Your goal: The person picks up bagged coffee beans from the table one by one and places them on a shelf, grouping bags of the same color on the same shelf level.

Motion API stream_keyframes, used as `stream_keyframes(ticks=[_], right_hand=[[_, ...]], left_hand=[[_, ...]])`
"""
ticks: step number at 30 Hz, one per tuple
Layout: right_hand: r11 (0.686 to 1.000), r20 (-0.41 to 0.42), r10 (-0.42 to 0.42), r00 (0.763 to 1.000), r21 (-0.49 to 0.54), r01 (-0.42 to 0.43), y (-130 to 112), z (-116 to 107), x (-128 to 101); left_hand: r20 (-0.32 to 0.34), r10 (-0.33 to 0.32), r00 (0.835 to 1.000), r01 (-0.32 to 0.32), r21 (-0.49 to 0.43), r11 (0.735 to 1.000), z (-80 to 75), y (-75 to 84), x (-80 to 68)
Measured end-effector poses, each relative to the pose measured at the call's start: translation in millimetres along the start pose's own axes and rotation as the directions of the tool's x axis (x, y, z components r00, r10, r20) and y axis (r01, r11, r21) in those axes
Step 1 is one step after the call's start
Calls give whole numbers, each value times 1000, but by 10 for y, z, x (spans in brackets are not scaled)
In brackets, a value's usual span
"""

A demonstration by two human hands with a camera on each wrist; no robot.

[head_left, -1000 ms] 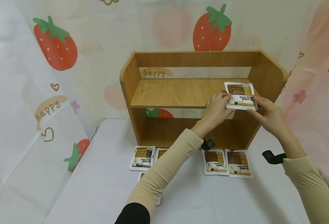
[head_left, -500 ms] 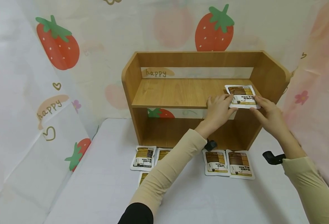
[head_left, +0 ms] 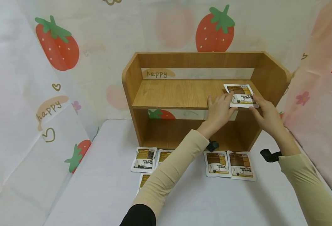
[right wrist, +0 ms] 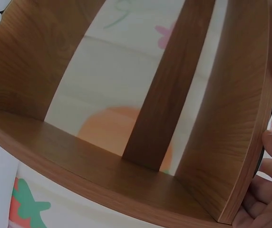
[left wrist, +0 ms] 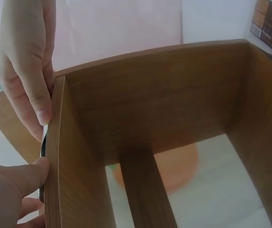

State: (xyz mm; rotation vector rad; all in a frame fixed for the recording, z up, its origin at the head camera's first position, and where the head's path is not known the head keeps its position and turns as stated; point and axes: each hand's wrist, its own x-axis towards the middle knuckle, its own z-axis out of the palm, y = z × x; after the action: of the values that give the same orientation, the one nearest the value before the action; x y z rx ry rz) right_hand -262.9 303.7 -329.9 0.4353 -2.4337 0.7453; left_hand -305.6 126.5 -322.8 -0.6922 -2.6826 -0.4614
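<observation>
L hand (head_left: 218, 111) @ shelf (head_left: 171, 91), strawb. backdrop (head_left: 106, 62)

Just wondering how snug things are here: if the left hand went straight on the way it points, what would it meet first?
Most likely the white-edged packet at the upper shelf: the left hand seems to touch the packet's left edge, though depth is hard to judge there.

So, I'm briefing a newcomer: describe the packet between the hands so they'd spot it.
Find the wooden shelf on the white table, before the strawberry backdrop. At the right end of its upper board, the left hand and right hand touch either side of a white-edged brown packet. It is the one up at that board; other visible packets lie on the table.
</observation>
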Motion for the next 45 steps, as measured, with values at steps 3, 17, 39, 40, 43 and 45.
stream_keyframes(ticks=[3, 17, 39, 40, 43, 45], right_hand=[[1000, 8, -3, 1000, 1, 3, -8, 3, 12], [1000, 47, 26, 999, 14, -26, -6, -9, 14], [988, -205, -134, 970, 54, 148, 94, 208, -240], [986, -220, -137, 966, 61, 153, 101, 220, -262], [982, -256, -146, 956, 82, 172, 119, 252, -333], [978, -264, -155, 952, 97, 186, 126, 267, -389]], left_hand=[[-12, -3, 1000, 3, -27, 1000, -1, -11, -2], [-7, 2, 1000, -3, -82, 997, -35, -48, 4], [-246, 214, 945, -205, 65, 977, 186, -202, -317], [-264, 229, 937, -223, 51, 973, 202, -211, -338], [-308, 266, 913, -280, -1, 960, 267, -240, -400], [-337, 289, 896, -321, -43, 946, 317, -261, -437]])
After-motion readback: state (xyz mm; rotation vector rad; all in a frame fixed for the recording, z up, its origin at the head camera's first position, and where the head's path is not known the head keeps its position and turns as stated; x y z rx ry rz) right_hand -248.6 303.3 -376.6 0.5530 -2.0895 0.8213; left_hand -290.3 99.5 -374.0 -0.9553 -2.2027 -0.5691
